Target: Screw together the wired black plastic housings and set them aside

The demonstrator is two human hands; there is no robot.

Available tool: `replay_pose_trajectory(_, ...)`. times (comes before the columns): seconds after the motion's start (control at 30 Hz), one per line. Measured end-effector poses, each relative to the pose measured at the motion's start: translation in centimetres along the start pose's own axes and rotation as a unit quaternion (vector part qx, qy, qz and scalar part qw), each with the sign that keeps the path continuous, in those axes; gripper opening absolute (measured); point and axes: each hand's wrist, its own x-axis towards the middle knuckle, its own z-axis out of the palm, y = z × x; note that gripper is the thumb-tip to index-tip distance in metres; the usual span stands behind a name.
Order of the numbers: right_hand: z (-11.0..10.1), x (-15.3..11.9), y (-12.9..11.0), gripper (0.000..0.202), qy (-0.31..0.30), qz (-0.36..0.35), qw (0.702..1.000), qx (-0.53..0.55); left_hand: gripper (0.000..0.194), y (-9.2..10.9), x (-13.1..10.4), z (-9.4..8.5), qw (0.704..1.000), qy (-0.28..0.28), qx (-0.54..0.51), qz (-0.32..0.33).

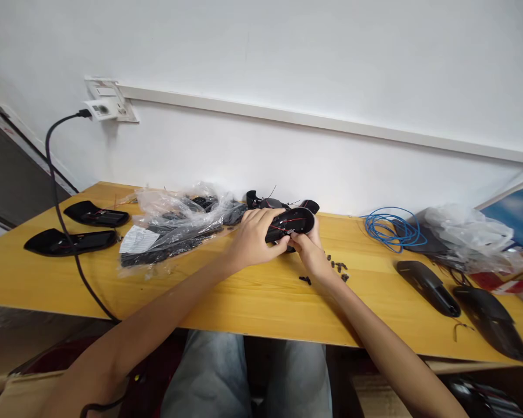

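Note:
Between my hands is a glossy black curved plastic shell [281, 227] with a thin red wire along its inside. My left hand [255, 235] grips the shell's left end, thumb below and fingers over the top. At the right end my right hand [310, 247] holds the shell, its thumb and a finger pressed at the inner lower edge; whether a small part sits there I cannot make out. Just below the right hand, several small black pieces [340, 267] lie on the wooden table [244, 302]. More black shells [311, 205] with wires rest behind my hands.
Plastic-wrapped black parts [178, 232] with a paper label lie left of my hands. Two black shells [98, 216] sit farther left, beside a black cable [52, 162] from the wall socket. Rightward are a blue cable coil [392, 229], two dark shells [429, 287] and plastic bags [470, 229].

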Motion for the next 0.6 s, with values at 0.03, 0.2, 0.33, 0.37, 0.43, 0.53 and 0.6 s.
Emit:
replay_pose_trajectory(0.03, 0.1, 0.1, 0.2, 0.066, 0.004, 0.007, 1.000, 0.016, 0.049, 0.0, 0.0, 0.1, 1.000, 0.001, -0.007, -0.016)
replay_pose_trajectory(0.2, 0.0, 0.3, 0.9, 0.052, 0.028, -0.017, 0.999, -0.024, 0.043, 0.0, 0.5, 0.6, 0.994, -0.015, -0.059, -0.086)
replay_pose_trajectory(0.33, 0.0, 0.4, 1.2, 0.050, 0.041, -0.046, 0.996, -0.071, 0.041, -0.1, 0.7, 0.6, 0.987, -0.032, -0.112, -0.112)
replay_pose_trajectory(0.37, 0.1, 0.5, 1.2, 0.050, 0.047, -0.052, 0.995, -0.078, 0.041, -0.1, 0.7, 0.6, 0.985, -0.036, -0.119, -0.117)
replay_pose_trajectory(0.43, 0.4, 0.4, 1.2, 0.048, 0.065, -0.059, 0.992, -0.090, 0.039, -0.1, 0.7, 0.7, 0.983, -0.047, -0.128, -0.125)
replay_pose_trajectory(0.53, 0.6, 0.4, 0.8, 0.043, 0.092, -0.061, 0.989, -0.101, 0.036, 0.0, 0.8, 1.2, 0.980, -0.061, -0.140, -0.126)
replay_pose_trajectory(0.6, 0.5, 0.4, 0.2, 0.041, 0.096, -0.059, 0.989, -0.095, 0.034, 0.1, 1.0, 1.4, 0.981, -0.056, -0.144, -0.118)
